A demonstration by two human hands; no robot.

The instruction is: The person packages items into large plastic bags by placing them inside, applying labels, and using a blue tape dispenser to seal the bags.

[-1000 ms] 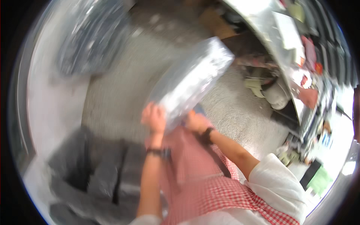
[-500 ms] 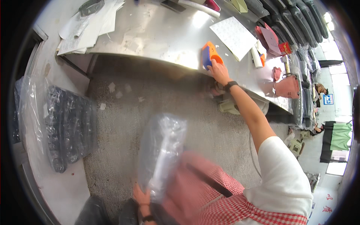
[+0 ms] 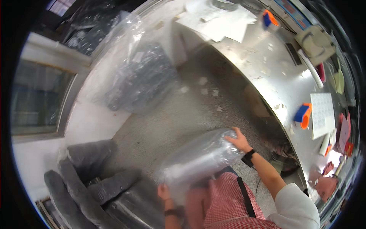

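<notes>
**Head view: clear bag held at both ends, over the floor**

In the head view a clear plastic bag, long and filled out like a roll, is held across the body, above the grey floor and in front of the red checked apron. The right hand is laid on the bag's far end, fingers spread and pressed against the film. The left hand is closed on the near end, where the plastic is bunched. What is inside the bag cannot be told; it is blurred and only pale film shows.

As a judgement, the bag is mid-handling: it has been picked up and is carried clear of every surface, and it has not been set down anywhere.

Left of the bag, dark grey rolls lie stacked in clear wrapping. Beyond the bag, against the white wall, a large clear sack holds dark, bundled goods. Right of the bag, the steel table carries white papers, two orange-and-blue tape dispensers and a printed sheet, all well apart from the hands.
</notes>
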